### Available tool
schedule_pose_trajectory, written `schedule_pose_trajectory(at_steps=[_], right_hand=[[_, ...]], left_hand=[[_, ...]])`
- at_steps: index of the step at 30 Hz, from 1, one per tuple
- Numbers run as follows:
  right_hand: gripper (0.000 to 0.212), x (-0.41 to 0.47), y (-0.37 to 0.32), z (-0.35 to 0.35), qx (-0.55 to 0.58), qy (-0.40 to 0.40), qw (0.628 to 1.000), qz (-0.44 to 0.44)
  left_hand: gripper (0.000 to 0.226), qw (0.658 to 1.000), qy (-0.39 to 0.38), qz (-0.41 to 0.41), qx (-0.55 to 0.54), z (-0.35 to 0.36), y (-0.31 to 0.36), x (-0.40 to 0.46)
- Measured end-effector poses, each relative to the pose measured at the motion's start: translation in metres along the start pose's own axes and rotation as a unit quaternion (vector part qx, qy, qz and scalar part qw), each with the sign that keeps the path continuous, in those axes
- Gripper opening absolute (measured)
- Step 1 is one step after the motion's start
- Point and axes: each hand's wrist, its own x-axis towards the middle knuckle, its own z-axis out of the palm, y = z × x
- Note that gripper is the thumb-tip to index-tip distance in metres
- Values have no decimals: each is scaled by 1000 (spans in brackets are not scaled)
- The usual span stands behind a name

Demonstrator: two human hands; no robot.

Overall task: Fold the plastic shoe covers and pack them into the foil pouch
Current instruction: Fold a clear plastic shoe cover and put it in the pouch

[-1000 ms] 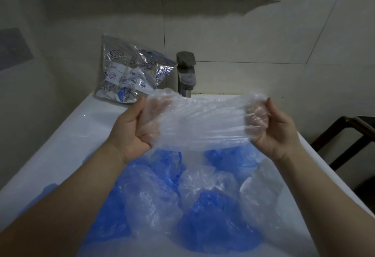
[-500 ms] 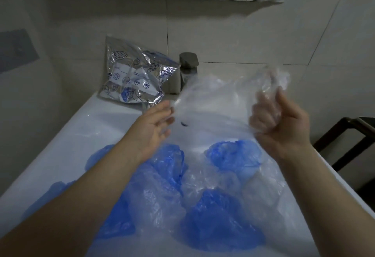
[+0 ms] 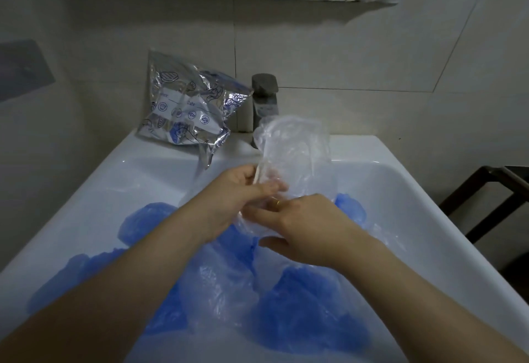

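A clear plastic shoe cover [image 3: 294, 150] stands folded upright over the white sink [image 3: 400, 190], its lower end between my two hands. My left hand [image 3: 243, 193] grips that lower end with curled fingers. My right hand [image 3: 297, 228] holds the same cover from the right, fingers across the plastic and touching the left hand. Several blue and clear shoe covers [image 3: 303, 305] lie heaped in the basin below my arms. The crinkled foil pouch [image 3: 186, 110] leans on the wall at the sink's back left corner.
A grey faucet [image 3: 264, 96] stands at the back of the sink, right of the pouch and behind the held cover. A dark wooden frame [image 3: 486, 199] is beside the sink on the right. Tiled walls enclose the back and left.
The cover was stretched wide between both hands, then swung up by the right hand alone. Now both hands have come together low over the basin, with the cover folded narrow and upright.
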Motion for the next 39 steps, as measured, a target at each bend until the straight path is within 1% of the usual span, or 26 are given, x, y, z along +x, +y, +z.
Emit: schedule_pose_trajectory(at_steps=[1, 3, 5, 7, 8, 9, 10, 11, 12, 13, 14, 15, 17, 19, 20, 22, 23, 25, 28, 29, 31, 33, 34, 37, 38, 39], right_hand=[[52, 1, -1, -3, 28, -16, 999, 13], [54, 1, -3, -9, 102, 18, 994, 31], [48, 1, 0, -10, 143, 166, 973, 75], [37, 1, 4, -7, 148, 304, 923, 180], [46, 2, 6, -7, 176, 337, 888, 259], [60, 2, 7, -7, 245, 325, 845, 346], [69, 3, 8, -9, 348, 284, 788, 421], [69, 3, 9, -11, 461, 246, 715, 464], [54, 3, 10, -13, 568, 209, 638, 476], [32, 3, 11, -12, 643, 174, 575, 475], [14, 3, 12, -11, 678, 148, 543, 473], [8, 3, 13, -10, 685, 138, 541, 467], [13, 3, 16, -10, 686, 159, 544, 456], [14, 4, 20, -13, 686, 206, 530, 454], [14, 3, 21, -15, 686, 225, 522, 455], [14, 2, 23, -17, 680, 243, 520, 457], [15, 1, 24, -17, 676, 242, 525, 457], [19, 3, 21, -17, 661, 220, 546, 466], [16, 3, 19, -15, 580, 146, 632, 493], [16, 2, 19, -15, 565, 116, 648, 498], [21, 0, 20, -17, 567, 69, 647, 505], [24, 0, 22, -21, 599, 58, 623, 500], [24, 0, 23, -22, 632, 72, 592, 495], [27, -1, 29, -26, 754, 132, 450, 461], [29, -1, 29, -27, 780, 145, 414, 446], [28, -1, 29, -29, 799, 152, 388, 433]], left_hand=[[10, 1000, 13, 13, 0, -1, -1, 2], [17, 998, 32, 41, -38, -1, 1, 3], [22, 993, 57, 73, -75, -2, 5, 5], [24, 988, 73, 101, -94, -5, 10, 6], [25, 987, 77, 111, -93, -6, 12, 6], [26, 986, 77, 118, -88, -8, 13, 5], [27, 986, 73, 123, -81, -9, 13, 5], [29, 987, 65, 127, -76, -8, 14, 4], [29, 987, 56, 133, -67, -8, 13, 3], [30, 988, 49, 136, -59, -7, 12, 3], [29, 988, 43, 135, -57, -6, 11, 4], [25, 988, 42, 133, -63, -5, 10, 4], [18, 988, 48, 125, -78, -6, 5, 8], [34, 994, 40, 75, -66, -9, -1, 10], [33, 998, 40, 37, -37, -10, -4, 10], [18, 999, 38, -32, 22, -9, -8, 8], [11, 998, 37, -53, 29, -7, -9, 7], [6, 997, 49, -58, 27, -5, -10, 6], [17, 997, 63, -43, -4, -5, -7, 8], [18, 997, 61, -39, -18, -5, -5, 8], [19, 997, 53, -40, -48, -5, -4, 8], [21, 995, 51, -47, -78, -6, -3, 7], [23, 994, 49, -54, -85, -7, -3, 8], [27, 992, 40, -80, -89, -9, 1, 5], [27, 989, 35, -86, -115, -10, 1, 5], [27, 983, 30, -91, -159, -10, 3, 4]])
